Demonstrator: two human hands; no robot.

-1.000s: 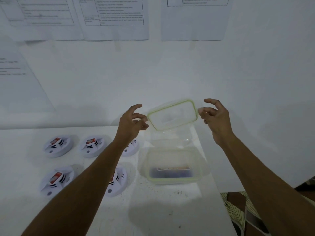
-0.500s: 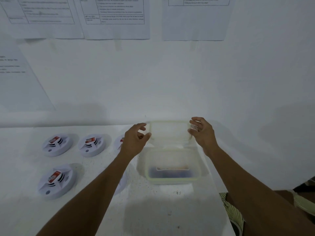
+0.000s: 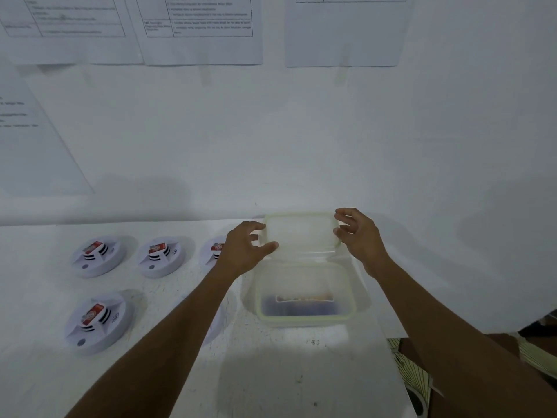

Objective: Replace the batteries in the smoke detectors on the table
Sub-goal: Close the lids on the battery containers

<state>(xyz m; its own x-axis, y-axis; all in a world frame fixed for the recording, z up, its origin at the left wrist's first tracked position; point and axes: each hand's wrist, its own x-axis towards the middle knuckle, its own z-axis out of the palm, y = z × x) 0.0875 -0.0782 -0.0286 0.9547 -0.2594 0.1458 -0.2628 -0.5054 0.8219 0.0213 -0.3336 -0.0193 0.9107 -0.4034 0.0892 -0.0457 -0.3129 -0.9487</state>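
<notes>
Left hand (image 3: 244,248) held left end of clear lid (image 3: 301,233), thumb on top. Right hand (image 3: 358,236) held right end, fingers curled at rim. Hands were apart, lid between them. Lid sat low, just behind open plastic box (image 3: 304,318). Dark things in box, too blurry to tell. Smoke detectors (image 3: 98,259) lay further left on white table (image 3: 271,372), each with red-and-white battery (image 3: 93,247) in middle. Papers (image 3: 205,31) hung on wall.

Your left hand (image 3: 241,251) and right hand (image 3: 360,239): bare. Both forearms (image 3: 168,336) uncovered down to the edge of view. Striped pale-and-dark cloth (image 3: 416,375) under your right arm; unclear whether you wear it.
</notes>
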